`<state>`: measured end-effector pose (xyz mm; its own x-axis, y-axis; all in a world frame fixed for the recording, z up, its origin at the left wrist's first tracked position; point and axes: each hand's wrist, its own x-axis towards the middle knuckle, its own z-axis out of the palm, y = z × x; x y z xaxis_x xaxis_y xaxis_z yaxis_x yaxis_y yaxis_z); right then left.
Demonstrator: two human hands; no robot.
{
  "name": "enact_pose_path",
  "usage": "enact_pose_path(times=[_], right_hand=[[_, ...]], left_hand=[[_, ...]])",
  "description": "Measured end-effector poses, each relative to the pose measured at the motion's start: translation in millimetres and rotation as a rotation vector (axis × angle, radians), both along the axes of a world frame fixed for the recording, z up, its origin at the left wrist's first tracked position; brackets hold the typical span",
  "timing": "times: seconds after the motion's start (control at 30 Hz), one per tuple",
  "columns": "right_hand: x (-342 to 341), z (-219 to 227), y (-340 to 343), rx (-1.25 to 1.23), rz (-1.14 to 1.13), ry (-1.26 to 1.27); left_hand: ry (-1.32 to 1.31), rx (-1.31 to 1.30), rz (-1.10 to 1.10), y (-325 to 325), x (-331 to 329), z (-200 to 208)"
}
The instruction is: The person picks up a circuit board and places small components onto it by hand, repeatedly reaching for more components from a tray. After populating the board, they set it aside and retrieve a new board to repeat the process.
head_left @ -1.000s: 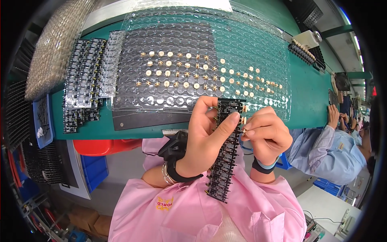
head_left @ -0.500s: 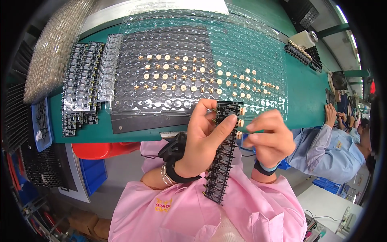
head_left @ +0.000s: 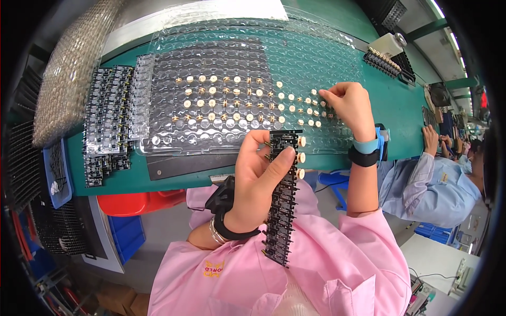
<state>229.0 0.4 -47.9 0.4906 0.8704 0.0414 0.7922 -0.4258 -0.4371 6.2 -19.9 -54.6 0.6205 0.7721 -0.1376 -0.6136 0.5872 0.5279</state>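
My left hand (head_left: 255, 184) is closed around a long black strip of circuit boards (head_left: 281, 210), thumb on its face near the top. The strip hangs slightly tilted in front of my pink smock. Three small cream round parts (head_left: 301, 157) stick out from its upper right edge. Over the right part of a clear blister tray (head_left: 211, 139), my right hand (head_left: 350, 108) has thumb and forefinger pinched together. Its fingertips are beside a cream round part (head_left: 314, 91); whether they grip anything is hidden. Several more such parts (head_left: 212, 90) sit in the tray's pockets, some flat, some on edge.
Stacked circuit board strips (head_left: 108, 110) lie left of the tray on the green table (head_left: 392, 121). A blue bin (head_left: 58, 174) is at the left edge. Filled strips (head_left: 382, 62) lie at the far right. A co-worker in blue (head_left: 421, 189) sits to the right.
My right hand has left the strip's edge and moved up and away to the parts in the tray. The left hand still holds the strip, which appears slightly further left.
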Motion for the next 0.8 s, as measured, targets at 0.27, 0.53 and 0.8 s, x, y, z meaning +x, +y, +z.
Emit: enact_pose_path(times=[0.27,0.53,0.8], right_hand=[[4,-5,-5,0.142,-0.016,0.225],[2,3,-18,0.206,-0.043,0.214],[-26,15,-52,0.164,0.155,0.045]], left_hand=[[0.027,0.018,0.012,0,0,-4],[-0.005,0.005,0.027,1,1,-3],[-0.021,0.013,0.036,0,6,-9]])
